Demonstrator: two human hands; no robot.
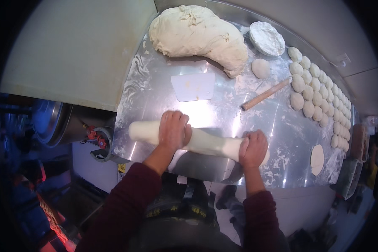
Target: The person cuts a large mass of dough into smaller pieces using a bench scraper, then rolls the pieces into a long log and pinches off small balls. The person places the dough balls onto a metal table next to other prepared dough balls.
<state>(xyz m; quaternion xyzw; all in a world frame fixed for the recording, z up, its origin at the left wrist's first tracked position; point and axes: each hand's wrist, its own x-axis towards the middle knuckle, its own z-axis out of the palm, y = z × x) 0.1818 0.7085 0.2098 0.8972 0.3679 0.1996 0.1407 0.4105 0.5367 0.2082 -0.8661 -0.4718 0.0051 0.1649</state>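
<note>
A thick log of pale dough (208, 141) lies across the metal worktop near its front edge. My left hand (174, 130) wraps over it left of the middle, fingers curled on the far side. Towards the log's right end my right hand (254, 148) grips it the same way. Beyond the log a white plastic dough scraper (193, 87) lies flat. A wooden rolling pin (266, 94) rests diagonally to its right, and a flattened oval of dough (317, 160) lies at the far right front.
A large mass of dough (197, 34) sits at the back, beside a bowl of flour (266, 38) and one dough ball (260, 68). Several rows of dough balls (317, 98) fill the right side. The steel worktop (220, 116) is dusted with flour. A pale panel (75, 53) borders the left.
</note>
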